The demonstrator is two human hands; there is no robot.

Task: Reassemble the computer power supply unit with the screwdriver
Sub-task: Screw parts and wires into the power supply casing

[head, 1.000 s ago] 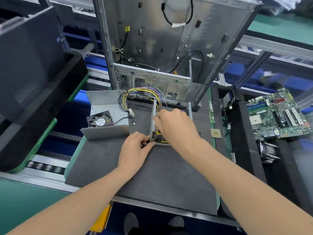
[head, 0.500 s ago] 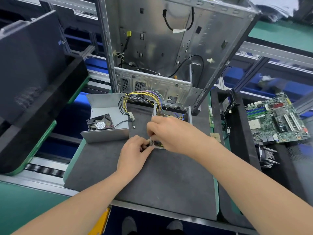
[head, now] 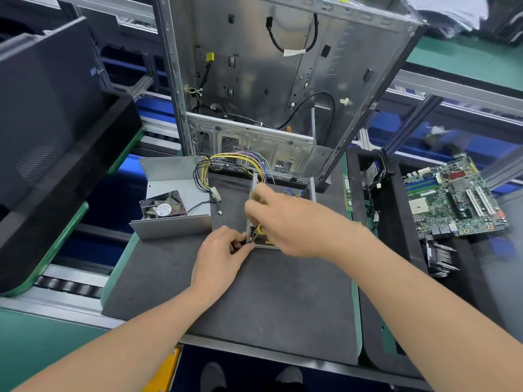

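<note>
One power supply tray (head: 312, 189), two hands. Left hand (head: 219, 257) pinches its near corner; right hand (head: 285, 222) grips its side wall

Grey work mat (head: 254, 292), green surface (head: 34, 349), aluminium rails (head: 452, 90)

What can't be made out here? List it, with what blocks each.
Head view throughout.
- Inside the tray: mostly covered by the right hand.
- The dark item pinched by the left hand: fingers hide it; unclear whether it is a screwdriver.
- The right fingertips: motion-blurred, grip unclear.
- The fan label: too small to read.
- The shoes: cut by the bottom edge.
</note>
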